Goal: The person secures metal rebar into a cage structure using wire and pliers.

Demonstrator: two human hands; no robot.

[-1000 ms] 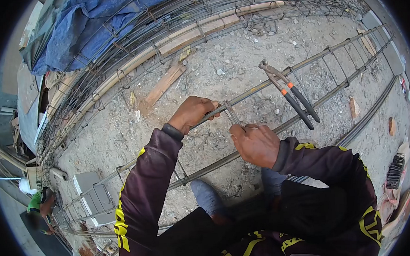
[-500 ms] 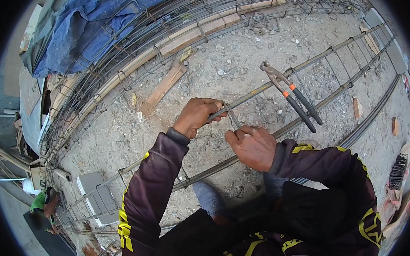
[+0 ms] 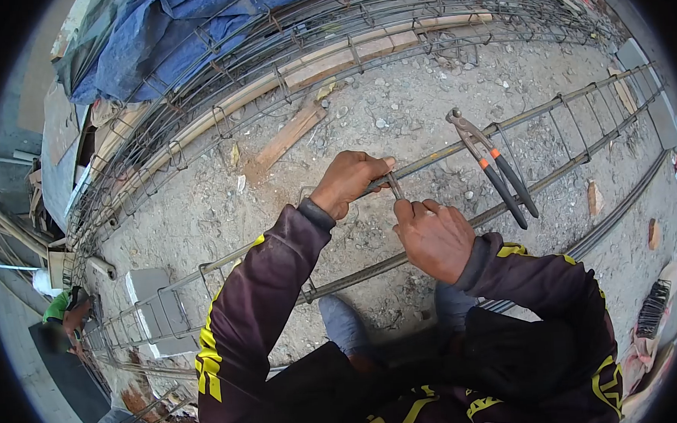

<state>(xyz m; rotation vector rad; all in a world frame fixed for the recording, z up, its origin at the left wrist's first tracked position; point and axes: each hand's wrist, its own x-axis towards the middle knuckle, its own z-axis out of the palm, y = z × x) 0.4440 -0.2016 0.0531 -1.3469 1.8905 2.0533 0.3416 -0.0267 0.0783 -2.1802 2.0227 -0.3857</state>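
Observation:
My left hand (image 3: 350,182) is closed around the upper steel rebar (image 3: 443,155), its fingertips beside the top of a bent steel stirrup (image 3: 396,186). Lower and to the right, my right hand (image 3: 437,241) grips that stirrup, and its lower part is hidden by the fingers. Under the right hand runs the lower rebar (image 3: 372,273) of the same long cage. End-cutting pincers (image 3: 497,169) with black and orange handles hang over the upper rebar, to the right of both hands.
Finished rebar cages (image 3: 307,60) lie along the back, beside a blue tarp (image 3: 146,49). A wooden board (image 3: 292,137) lies on the gravelly ground. Grey blocks (image 3: 156,305) support the cage at left, near another person (image 3: 68,314). A bundle of stirrups (image 3: 654,310) lies at far right.
The view has shifted, so the scene sits slightly right and lower. My left fingers have moved from the stirrup's top corner to lie along the upper rebar. The right hand keeps its grip.

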